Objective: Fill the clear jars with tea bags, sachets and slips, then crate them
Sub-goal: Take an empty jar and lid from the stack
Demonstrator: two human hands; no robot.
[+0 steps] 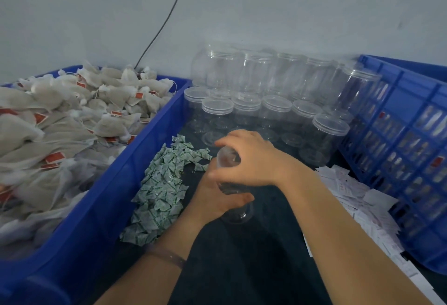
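- The left hand (217, 199) grips the body of a clear jar (238, 214); the right hand (251, 157) curls over its top end, the jar tilted above the dark table (254, 256).
- Sachets (159, 193) lie just left, slips (350, 196) right.
- Tea bags (60, 123) fill the blue tub (96, 208); empty jars (266, 92) are stacked behind, beside the crate (399, 111).

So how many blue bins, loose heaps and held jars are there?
Blue bins: 2, tea-bag bin, slatted crate
Loose heaps: 3, tea bags, sachets, slips
Held jar: 1
Total: 6
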